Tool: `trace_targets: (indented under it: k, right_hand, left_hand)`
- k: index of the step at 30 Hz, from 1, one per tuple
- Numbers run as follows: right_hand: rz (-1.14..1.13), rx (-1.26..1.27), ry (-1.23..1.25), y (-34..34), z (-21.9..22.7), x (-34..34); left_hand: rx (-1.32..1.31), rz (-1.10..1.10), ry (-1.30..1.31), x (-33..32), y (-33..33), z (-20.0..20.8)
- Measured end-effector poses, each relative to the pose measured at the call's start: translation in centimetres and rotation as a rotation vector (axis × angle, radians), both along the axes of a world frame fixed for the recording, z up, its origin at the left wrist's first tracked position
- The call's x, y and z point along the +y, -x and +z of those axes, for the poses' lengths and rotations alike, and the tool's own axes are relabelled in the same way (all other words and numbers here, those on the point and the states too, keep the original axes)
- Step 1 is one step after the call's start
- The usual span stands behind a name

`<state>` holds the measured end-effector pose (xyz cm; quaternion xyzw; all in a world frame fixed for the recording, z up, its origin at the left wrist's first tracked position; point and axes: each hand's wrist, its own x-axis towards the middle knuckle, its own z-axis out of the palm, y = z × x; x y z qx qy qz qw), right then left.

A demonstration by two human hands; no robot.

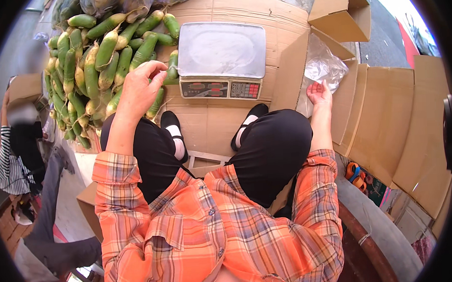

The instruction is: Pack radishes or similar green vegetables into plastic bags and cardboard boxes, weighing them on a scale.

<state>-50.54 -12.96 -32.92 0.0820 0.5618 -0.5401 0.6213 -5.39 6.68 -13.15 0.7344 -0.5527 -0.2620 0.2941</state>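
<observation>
My left hand [142,86] is over the near right side of a big heap of green radishes [106,50] with pale root ends. Its fingers are loosely bent, the thumb stands apart from them, and no object shows between them. My right hand [320,94] is palm up, fingers lightly curled, against a clear plastic bag [329,68] in an open cardboard box [289,70]. I see no firm grip on the film. Between my hands, in front of my feet, sits a weighing scale [222,50] with a flat metal pan, dark displays and a keypad.
Flattened cardboard [199,114] lies under the scale. An open carton [341,12] stands at the far right, and tall cardboard flaps [386,119] rise at the right. Orange-handled scissors [356,175] lie beside them. Bagged radishes [99,3] are behind the heap. Another person [17,155] is at the left.
</observation>
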Motion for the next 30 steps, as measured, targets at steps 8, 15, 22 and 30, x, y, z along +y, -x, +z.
trace_targets:
  k: [8, 15, 22, 30]
  right_hand:
    - [0.179, -0.152, 0.501, 1.7, 10.4, 4.5]
    - [0.284, -0.630, 0.923, 0.9, 15.8, 10.1]
    - [0.277, -0.784, 0.971, -0.6, 16.5, 12.9]
    - [0.427, -0.467, 0.938, 2.1, 16.3, 14.7]
  left_hand:
    - [-0.011, -0.073, 0.008, -0.8, 1.2, 0.2]
    - [0.407, -0.101, -0.053, -1.9, 3.7, -0.4]
    - [1.178, -0.235, -0.225, -4.8, 13.1, 2.5]
    - [1.710, -0.081, -0.426, -5.6, 27.2, 3.8]
